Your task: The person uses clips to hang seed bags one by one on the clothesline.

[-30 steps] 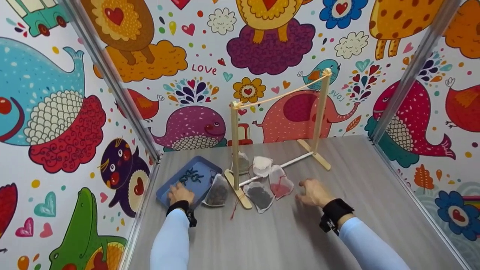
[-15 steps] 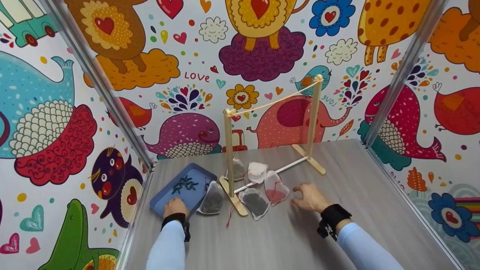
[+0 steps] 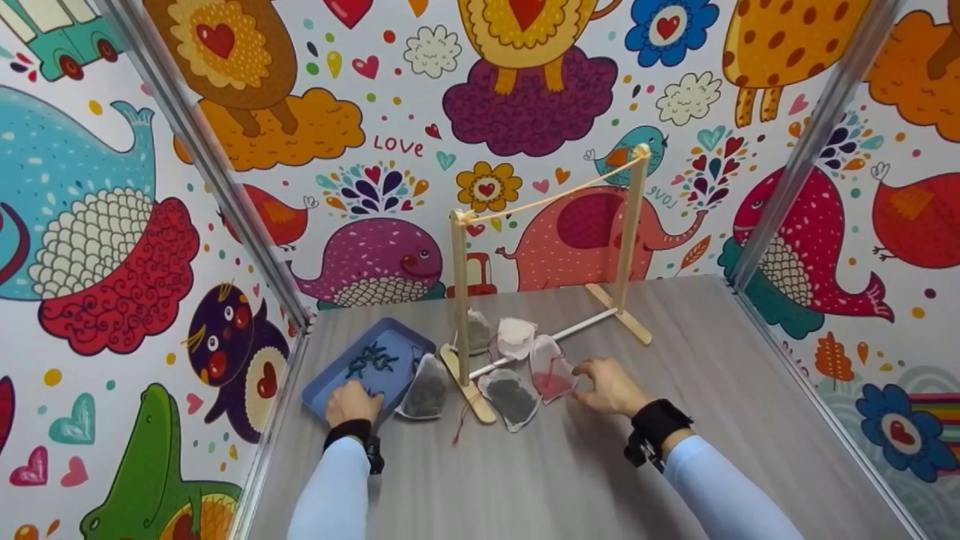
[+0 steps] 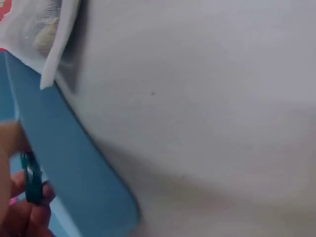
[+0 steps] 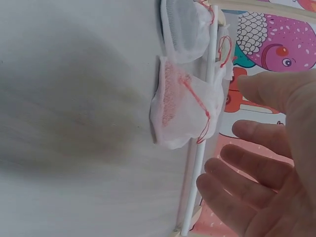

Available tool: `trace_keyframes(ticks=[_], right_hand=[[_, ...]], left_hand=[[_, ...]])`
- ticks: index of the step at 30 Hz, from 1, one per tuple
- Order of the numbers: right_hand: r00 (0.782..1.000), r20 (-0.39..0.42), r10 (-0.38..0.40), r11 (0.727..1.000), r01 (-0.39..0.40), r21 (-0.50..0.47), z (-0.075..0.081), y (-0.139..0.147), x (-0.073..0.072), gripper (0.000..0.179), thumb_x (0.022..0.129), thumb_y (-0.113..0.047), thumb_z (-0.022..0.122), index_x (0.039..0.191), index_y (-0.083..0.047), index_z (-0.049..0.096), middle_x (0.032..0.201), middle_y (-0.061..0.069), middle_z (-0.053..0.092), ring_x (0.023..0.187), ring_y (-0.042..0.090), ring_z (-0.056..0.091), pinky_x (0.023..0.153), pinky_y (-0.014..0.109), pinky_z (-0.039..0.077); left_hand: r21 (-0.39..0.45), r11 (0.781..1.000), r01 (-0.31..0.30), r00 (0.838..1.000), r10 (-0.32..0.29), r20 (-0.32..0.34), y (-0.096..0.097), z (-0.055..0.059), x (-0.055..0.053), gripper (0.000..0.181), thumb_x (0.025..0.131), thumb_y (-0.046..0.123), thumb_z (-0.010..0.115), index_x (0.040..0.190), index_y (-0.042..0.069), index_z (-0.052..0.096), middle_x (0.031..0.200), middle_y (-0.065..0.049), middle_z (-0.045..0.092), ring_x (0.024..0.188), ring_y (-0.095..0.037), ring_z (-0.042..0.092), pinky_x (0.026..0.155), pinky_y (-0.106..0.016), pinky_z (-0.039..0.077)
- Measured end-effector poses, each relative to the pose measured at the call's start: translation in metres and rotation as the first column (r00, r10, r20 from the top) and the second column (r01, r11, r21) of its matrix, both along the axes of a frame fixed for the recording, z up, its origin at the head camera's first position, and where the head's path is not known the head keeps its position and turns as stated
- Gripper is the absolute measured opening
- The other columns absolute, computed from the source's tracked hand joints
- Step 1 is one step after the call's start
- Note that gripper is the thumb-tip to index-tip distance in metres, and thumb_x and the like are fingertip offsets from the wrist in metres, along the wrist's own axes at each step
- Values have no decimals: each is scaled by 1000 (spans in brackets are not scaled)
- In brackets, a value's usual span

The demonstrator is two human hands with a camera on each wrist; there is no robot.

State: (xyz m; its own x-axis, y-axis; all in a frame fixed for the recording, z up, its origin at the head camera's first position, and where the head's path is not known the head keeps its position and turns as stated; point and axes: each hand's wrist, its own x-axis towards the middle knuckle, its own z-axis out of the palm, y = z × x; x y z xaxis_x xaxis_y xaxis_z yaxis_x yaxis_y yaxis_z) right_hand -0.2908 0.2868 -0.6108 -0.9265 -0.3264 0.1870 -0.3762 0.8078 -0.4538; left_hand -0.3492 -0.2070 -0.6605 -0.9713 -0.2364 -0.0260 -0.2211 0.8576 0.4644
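Note:
My left hand (image 3: 354,405) is at the near end of the blue tray (image 3: 394,335). In the left wrist view its fingertips pinch a small dark green clip (image 4: 32,178) above the tray. More dark green clips (image 3: 371,361) lie together in the tray. My right hand (image 3: 611,386), fingers spread and slightly bent, is beside a white mesh drawstring sachet with red filling (image 3: 551,375). The right wrist view shows a gap between those fingers and the red-filled sachet (image 5: 182,106); nothing is in that hand.
A wooden stand (image 3: 461,300) carries a slack string (image 3: 555,199) between two posts, with a white rod (image 3: 585,325) low down. Around it lie a dark sachet (image 3: 511,397), a white one (image 3: 516,336), a grey-green one (image 3: 474,334) and a brown-grey one (image 3: 425,390) against the tray.
My left hand has drawn back from the heap of clips toward the tray's near edge. My right hand has moved left, closer to the red-filled sachet. The view shifted slightly.

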Motion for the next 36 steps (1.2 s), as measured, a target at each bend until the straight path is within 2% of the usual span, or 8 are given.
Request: trace_keyframes(ticks=[4,7,10,16,20,30,33,36], right_hand=[[999,-35,36,999,-37,-36,6,-9,-5,30,90,-14,81,113,4,83,105,20,85,91,37,80,79,48,66],[997,-22,71,994,-72,-79,12,-21,-8,26,94,-12,79,115,2,84,104,18,86,89,36,82,76,42,67],[995,11,99,986,-97,-134,20,-36,-11,29,98,-14,80,121,2,82,109,20,86,89,33,84,77,41,68],[977,62,206,952,-185,-242,38,-64,-19,58,101,-28,81,147,5,67,125,24,82,100,34,85,86,46,71],[956,80,281,925,-248,-286,46,-73,-22,60,104,-28,80,152,5,63,132,23,80,107,38,83,89,44,70],[955,-60,291,923,-297,-245,51,-78,-19,35,99,-21,85,130,-5,82,110,16,85,82,20,77,72,23,61],[963,-145,229,934,-259,-244,48,-77,-21,30,96,-20,87,121,-3,85,100,14,84,80,23,80,70,26,63],[963,-232,139,948,-197,-251,43,-73,-23,21,92,-15,87,110,-4,87,90,11,82,74,20,78,67,25,60]], left_hand=[[-6,998,70,990,-70,-122,11,21,1,38,98,36,83,110,0,81,103,-24,84,86,-42,79,76,-59,63],[18,979,203,946,-191,-262,32,39,7,34,96,33,84,117,5,85,105,-19,87,88,-38,82,81,-57,66],[12,928,371,852,-336,-400,62,53,16,31,92,24,86,117,6,86,105,-15,88,91,-34,85,84,-52,68],[-88,781,618,609,-547,-574,128,72,32,26,90,14,89,114,4,85,97,-10,87,82,-27,81,76,-43,66],[-113,716,689,523,-599,-606,158,73,40,29,94,11,87,120,1,82,104,-13,87,87,-27,81,79,-41,66],[-17,670,742,528,-600,-601,168,77,46,33,100,15,82,130,0,79,122,-15,85,98,-30,79,79,-39,65],[-34,714,699,554,-572,-605,162,71,40,33,101,19,79,130,2,79,123,-15,85,104,-32,81,88,-45,67],[-59,821,568,615,-470,-633,149,55,29,25,100,16,75,121,3,82,119,-15,85,106,-34,81,93,-50,66]])
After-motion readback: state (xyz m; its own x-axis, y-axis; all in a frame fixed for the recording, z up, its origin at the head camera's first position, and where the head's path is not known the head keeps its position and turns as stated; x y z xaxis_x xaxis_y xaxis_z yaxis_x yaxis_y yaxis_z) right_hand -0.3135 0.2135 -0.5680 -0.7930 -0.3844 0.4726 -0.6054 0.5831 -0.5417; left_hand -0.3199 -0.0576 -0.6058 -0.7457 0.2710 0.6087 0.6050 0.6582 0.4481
